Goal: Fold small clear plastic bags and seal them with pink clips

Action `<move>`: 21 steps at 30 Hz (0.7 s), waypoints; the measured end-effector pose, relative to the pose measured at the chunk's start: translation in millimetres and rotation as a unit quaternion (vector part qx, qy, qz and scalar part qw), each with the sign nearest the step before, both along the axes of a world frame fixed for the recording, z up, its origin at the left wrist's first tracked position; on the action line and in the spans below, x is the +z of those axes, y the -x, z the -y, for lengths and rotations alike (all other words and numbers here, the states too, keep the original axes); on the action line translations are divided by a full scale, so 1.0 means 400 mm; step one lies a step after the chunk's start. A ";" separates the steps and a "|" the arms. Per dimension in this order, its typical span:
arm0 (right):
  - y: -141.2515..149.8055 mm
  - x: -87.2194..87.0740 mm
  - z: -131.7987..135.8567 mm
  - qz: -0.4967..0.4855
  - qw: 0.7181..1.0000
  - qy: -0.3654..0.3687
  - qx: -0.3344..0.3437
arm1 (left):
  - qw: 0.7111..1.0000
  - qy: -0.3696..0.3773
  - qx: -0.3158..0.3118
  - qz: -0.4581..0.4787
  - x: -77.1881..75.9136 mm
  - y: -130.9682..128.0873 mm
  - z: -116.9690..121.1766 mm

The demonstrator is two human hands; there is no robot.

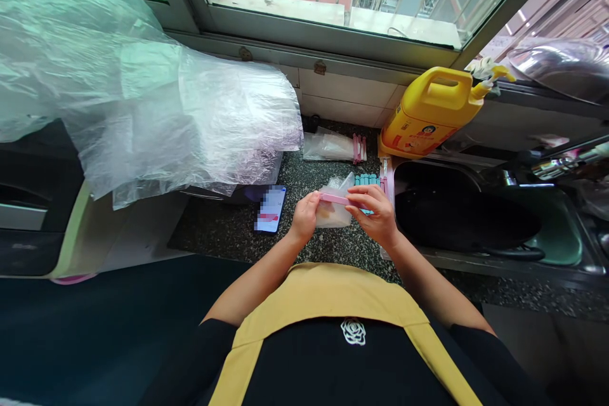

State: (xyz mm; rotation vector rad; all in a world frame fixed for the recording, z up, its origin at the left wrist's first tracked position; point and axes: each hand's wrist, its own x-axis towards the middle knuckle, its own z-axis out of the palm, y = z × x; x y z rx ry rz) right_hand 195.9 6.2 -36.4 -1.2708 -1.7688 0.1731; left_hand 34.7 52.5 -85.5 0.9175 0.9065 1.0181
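Both my hands meet over the speckled counter [228, 235], holding a small clear plastic bag [334, 214] closed along its top by a pink sealing clip [333, 198]. My left hand [304, 216] pinches the clip's left end with curled fingers. My right hand [375, 212] grips the clip's right end, fingers folded over it. Just behind my right hand lies a row of teal clips [367, 181].
A phone [270, 209] lies on the counter left of my hands. Another sealed bag with pink clips [333, 147] rests near the tiled wall. A yellow jug [432, 114] leans at the back right, beside a black wok [457, 212]. Crumpled plastic sheeting [143, 114] covers the left.
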 end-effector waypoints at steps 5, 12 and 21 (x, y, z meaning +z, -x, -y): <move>-0.003 0.011 0.002 -0.003 0.999 -0.034 0.000 | 1.000 0.006 -0.009 -0.009 -0.006 -0.002 -0.003; -0.024 0.019 0.010 -0.023 0.997 -0.076 -0.019 | 1.000 0.001 0.018 -0.016 -0.010 0.000 -0.013; -0.056 0.022 0.032 -0.050 0.994 -0.076 -0.054 | 0.998 0.024 0.050 0.009 -0.006 -0.004 -0.023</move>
